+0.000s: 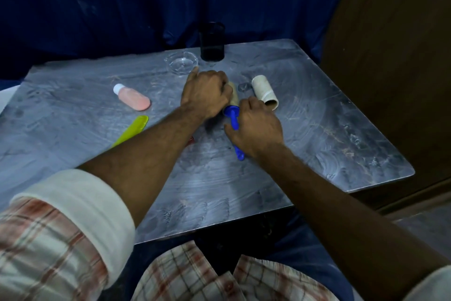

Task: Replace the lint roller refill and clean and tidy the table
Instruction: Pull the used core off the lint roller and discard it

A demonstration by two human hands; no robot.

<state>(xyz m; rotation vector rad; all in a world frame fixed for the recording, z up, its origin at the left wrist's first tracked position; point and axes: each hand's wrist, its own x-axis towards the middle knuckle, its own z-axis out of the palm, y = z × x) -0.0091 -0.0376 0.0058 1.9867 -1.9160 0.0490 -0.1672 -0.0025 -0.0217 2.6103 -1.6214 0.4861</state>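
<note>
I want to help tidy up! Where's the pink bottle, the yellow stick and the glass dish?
Pink bottle (134, 100), head view, middle of its body.
Yellow stick (133, 130), head view, wide rounded end.
Glass dish (181, 62), head view, its bare middle.

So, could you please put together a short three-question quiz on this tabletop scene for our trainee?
1. True or false: the left hand is closed over the roll on the blue lint roller.
2. Which lies nearest the pink bottle? A) cardboard tube B) yellow-green tool C) dark cup
3. What does the right hand grip?

Key: 1 true; 2 B; 3 the roller's blue handle.
</note>
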